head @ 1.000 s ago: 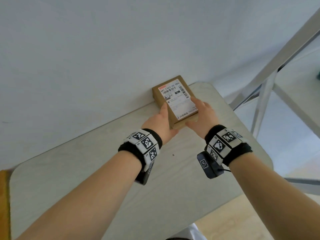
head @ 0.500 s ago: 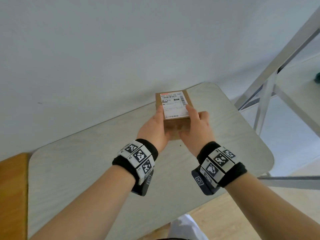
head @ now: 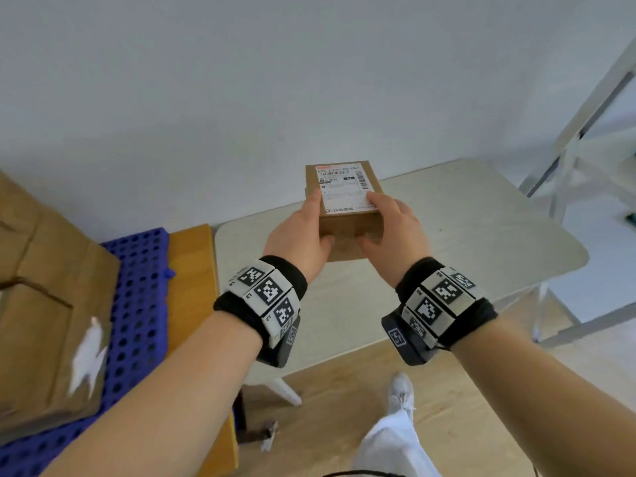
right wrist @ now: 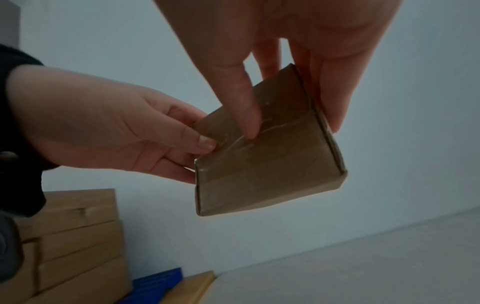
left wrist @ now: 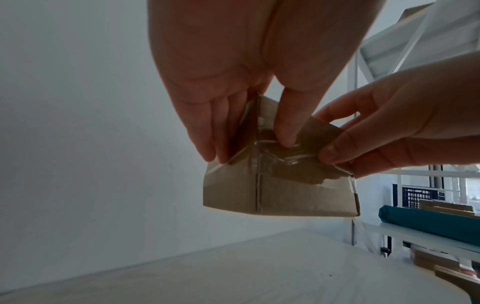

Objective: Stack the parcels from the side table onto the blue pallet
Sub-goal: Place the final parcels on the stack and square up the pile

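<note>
A small brown cardboard parcel [head: 344, 201] with a white shipping label on top hangs in the air above the pale side table [head: 464, 235]. My left hand [head: 303, 232] grips its left side, thumb on top. My right hand [head: 389, 228] grips the right side, thumb on the label. The wrist views show the parcel [left wrist: 280, 189] [right wrist: 272, 164] from below, well off the table, with fingers of both hands curled under it. The blue pallet [head: 137, 304] lies at the left with a large cardboard parcel [head: 44, 304] on it.
A wall runs close behind the table and pallet. A white metal rack [head: 592, 149] stands at the right. A wooden platform [head: 192, 270] sits between pallet and table. Stacked cardboard boxes [right wrist: 72, 246] show at the left of the right wrist view. My foot [head: 399, 390] is on the wooden floor.
Both hands lifted the parcel off the table and turned it so its label runs straight away from me. My view swung left, and the pallet with its large box came into sight.
</note>
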The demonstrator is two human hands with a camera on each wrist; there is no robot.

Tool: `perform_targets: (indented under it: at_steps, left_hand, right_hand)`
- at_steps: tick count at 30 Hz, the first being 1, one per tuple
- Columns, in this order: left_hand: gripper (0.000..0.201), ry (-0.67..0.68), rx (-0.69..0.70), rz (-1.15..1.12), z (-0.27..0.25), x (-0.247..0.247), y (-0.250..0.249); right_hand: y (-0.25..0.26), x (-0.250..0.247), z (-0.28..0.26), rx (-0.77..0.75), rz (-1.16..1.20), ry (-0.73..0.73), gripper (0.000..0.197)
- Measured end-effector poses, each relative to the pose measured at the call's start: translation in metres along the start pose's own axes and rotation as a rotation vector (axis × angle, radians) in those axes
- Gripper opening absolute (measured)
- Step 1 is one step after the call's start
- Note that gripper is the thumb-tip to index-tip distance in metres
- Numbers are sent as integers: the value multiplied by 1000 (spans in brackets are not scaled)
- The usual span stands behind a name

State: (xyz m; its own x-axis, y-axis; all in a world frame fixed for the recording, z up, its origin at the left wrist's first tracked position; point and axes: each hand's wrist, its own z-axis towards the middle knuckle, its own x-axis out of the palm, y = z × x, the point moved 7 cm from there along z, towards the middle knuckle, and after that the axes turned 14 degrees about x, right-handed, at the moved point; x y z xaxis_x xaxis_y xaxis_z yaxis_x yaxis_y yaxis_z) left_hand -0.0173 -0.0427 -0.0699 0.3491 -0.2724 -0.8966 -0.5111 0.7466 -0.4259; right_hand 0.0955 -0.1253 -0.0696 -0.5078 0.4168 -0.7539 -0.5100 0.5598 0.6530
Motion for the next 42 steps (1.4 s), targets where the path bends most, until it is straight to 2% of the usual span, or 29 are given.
perform_targets:
  at_steps: [4, 9, 15, 21, 27, 34, 42]
  left_hand:
    - [74, -68, -20, -13, -70, -50, 16]
    - [74, -216, -57, -56, -129, -95, 30]
    - [74, -318, -167, -21, -183, -124, 45]
    - [72, -330, -272, 5, -230, -140, 63]
    - [72, -388, -373, 22, -279, -177, 103]
    - [72, -343, -395, 49, -329, -216, 169]
    - [72, -229, -262, 0, -353, -233, 223]
  right_hand:
    - [51, 13, -62, -52, 19, 15, 63]
    - [98, 24, -110, -132, -1, 30, 66]
    - [127, 45, -141, -223, 44, 104, 73]
    - [150, 72, -170, -287, 54, 171, 74]
    - [206, 110, -202, -393, 45, 226, 76]
    - [264, 168, -245, -390, 30, 224, 75]
    - [299, 210, -277, -283, 33, 155, 71]
